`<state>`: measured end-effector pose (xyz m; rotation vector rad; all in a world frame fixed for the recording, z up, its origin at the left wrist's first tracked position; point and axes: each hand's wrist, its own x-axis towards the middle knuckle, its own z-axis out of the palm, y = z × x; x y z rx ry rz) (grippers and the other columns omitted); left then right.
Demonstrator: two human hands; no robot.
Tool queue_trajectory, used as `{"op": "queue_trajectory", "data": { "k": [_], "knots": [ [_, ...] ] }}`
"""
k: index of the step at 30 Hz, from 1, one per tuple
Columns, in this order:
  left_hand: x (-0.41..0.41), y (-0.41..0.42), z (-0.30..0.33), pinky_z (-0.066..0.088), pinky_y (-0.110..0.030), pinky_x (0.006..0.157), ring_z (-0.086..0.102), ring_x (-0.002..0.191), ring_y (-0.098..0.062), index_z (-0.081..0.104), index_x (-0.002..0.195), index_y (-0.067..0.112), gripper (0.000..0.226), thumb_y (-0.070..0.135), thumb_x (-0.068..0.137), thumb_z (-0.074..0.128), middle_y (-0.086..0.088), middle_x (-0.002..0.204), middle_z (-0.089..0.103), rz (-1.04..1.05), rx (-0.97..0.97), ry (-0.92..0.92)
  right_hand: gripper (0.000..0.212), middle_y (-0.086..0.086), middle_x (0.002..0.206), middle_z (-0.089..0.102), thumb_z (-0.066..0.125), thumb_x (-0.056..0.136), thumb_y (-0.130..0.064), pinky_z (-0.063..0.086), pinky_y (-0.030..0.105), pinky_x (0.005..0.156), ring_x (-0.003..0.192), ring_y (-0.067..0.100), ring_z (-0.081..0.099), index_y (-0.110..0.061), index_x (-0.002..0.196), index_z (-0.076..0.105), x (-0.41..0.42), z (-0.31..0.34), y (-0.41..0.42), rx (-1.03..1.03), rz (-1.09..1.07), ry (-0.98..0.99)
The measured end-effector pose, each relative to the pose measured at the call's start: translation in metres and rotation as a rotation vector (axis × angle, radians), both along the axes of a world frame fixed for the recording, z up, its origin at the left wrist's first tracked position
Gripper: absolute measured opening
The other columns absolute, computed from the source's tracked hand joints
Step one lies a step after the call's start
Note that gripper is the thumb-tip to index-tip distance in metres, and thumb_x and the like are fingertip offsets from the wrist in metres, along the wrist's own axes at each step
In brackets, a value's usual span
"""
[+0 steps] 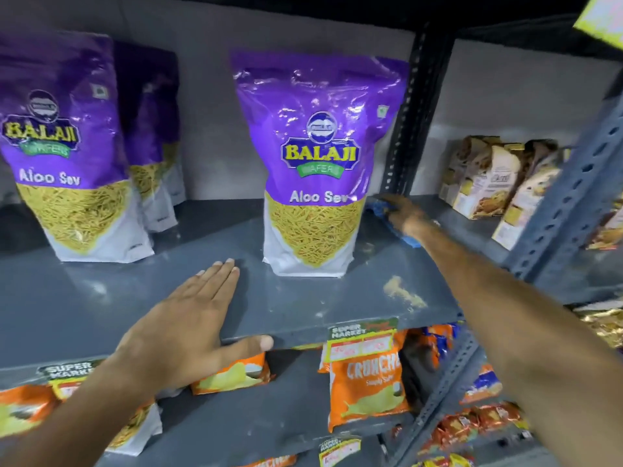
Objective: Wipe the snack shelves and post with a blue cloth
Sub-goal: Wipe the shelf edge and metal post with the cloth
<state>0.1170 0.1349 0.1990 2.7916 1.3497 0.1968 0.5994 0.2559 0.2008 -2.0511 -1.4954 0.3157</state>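
Note:
A grey metal shelf runs across the middle of the view. My right hand reaches to its back right corner and presses a blue cloth flat on the shelf, close to the foot of the dark perforated rear post. My left hand lies flat and open on the front of the shelf, thumb over its front edge. A purple Aloo Sev bag stands upright between my two hands, just left of the cloth. A patch of yellowish crumbs lies on the shelf near its front right.
Other purple Aloo Sev bags stand at the left. Brown snack boxes fill the neighbouring shelf on the right, behind a grey perforated front post. Orange chip packets and price tags sit on the shelf below.

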Motion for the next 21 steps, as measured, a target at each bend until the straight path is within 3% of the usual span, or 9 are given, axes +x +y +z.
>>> {"op": "queue_trajectory", "data": {
  "k": [2,3,6,10,14,15,18,19,21],
  "knots": [
    [-0.001,0.002,-0.002,-0.018,-0.018,0.120,-0.026,0.150,0.002,-0.015,0.164,0.020,0.130,0.104,0.070,0.014,0.011,0.166,-0.026,-0.008,0.010,0.006,0.047,0.006,0.108,0.077,0.050,0.083,-0.018,0.061,0.049,0.085,0.094,0.033,0.074,-0.052,0.111,0.067,0.023,-0.015,0.036,0.041,0.071,-0.025],
    [-0.002,0.004,-0.004,-0.018,-0.018,0.121,-0.026,0.151,0.001,-0.016,0.164,0.021,0.130,0.105,0.070,0.014,0.010,0.168,-0.025,-0.010,0.012,0.009,0.048,0.000,0.112,0.076,0.048,0.079,-0.018,0.059,0.047,0.093,0.101,0.027,0.073,-0.051,0.109,0.067,0.019,-0.010,0.042,0.068,0.108,-0.037],
    [-0.003,0.005,-0.007,-0.017,-0.019,0.123,-0.026,0.154,0.000,-0.017,0.163,0.022,0.130,0.106,0.070,0.013,0.010,0.170,-0.025,-0.007,0.005,0.027,0.045,-0.005,0.122,0.072,0.052,0.085,-0.010,0.050,0.034,0.105,0.112,0.013,0.065,-0.033,0.119,0.070,-0.009,0.013,0.033,0.085,0.158,-0.057],
    [-0.002,0.004,-0.004,-0.017,-0.017,0.120,-0.024,0.154,0.000,-0.015,0.164,0.022,0.129,0.105,0.070,0.016,0.010,0.170,-0.023,-0.006,-0.014,0.027,0.042,-0.010,0.122,0.071,0.058,0.089,-0.011,0.048,0.026,0.103,0.115,0.008,0.063,-0.034,0.122,0.071,-0.017,0.019,0.023,0.057,0.183,-0.074],
    [-0.002,0.001,-0.001,-0.013,-0.020,0.123,-0.019,0.155,0.000,-0.012,0.165,0.021,0.131,0.106,0.069,0.016,0.009,0.172,-0.019,-0.016,-0.037,0.004,0.041,-0.008,0.114,0.073,0.060,0.086,0.000,0.041,0.000,0.076,0.107,0.004,0.063,-0.022,0.118,0.075,-0.038,0.022,-0.014,0.115,0.170,0.042],
    [-0.002,0.000,-0.001,-0.012,-0.021,0.124,-0.018,0.156,-0.001,-0.011,0.165,0.020,0.131,0.106,0.069,0.015,0.008,0.172,-0.018,-0.017,-0.033,0.005,0.042,-0.007,0.114,0.074,0.060,0.085,0.000,0.044,0.001,0.076,0.105,0.005,0.066,-0.023,0.116,0.075,-0.044,0.022,-0.026,0.123,0.187,0.055],
    [0.000,-0.004,0.002,-0.012,-0.022,0.123,-0.014,0.158,-0.005,-0.010,0.165,0.017,0.133,0.105,0.067,0.010,0.004,0.173,-0.015,-0.020,-0.015,0.016,0.046,-0.007,0.115,0.076,0.055,0.079,-0.010,0.057,0.023,0.084,0.100,0.005,0.071,-0.030,0.116,0.073,-0.048,0.018,-0.060,0.103,0.258,0.078],
    [0.001,-0.004,0.003,-0.012,-0.021,0.123,-0.012,0.159,-0.007,-0.008,0.165,0.016,0.133,0.104,0.067,0.010,0.002,0.174,-0.013,-0.021,-0.015,0.011,0.045,-0.007,0.115,0.076,0.056,0.080,-0.012,0.056,0.024,0.082,0.098,0.002,0.071,-0.031,0.116,0.074,-0.051,0.020,-0.073,0.083,0.270,0.058],
    [0.001,-0.006,0.004,-0.011,-0.021,0.122,-0.008,0.160,-0.009,-0.006,0.165,0.015,0.135,0.104,0.066,0.011,0.000,0.174,-0.011,-0.024,-0.028,-0.001,0.039,-0.006,0.118,0.075,0.060,0.086,-0.005,0.054,0.026,0.093,0.107,0.004,0.069,-0.023,0.117,0.074,-0.059,0.021,-0.096,0.083,0.314,0.021]
  ]
}}
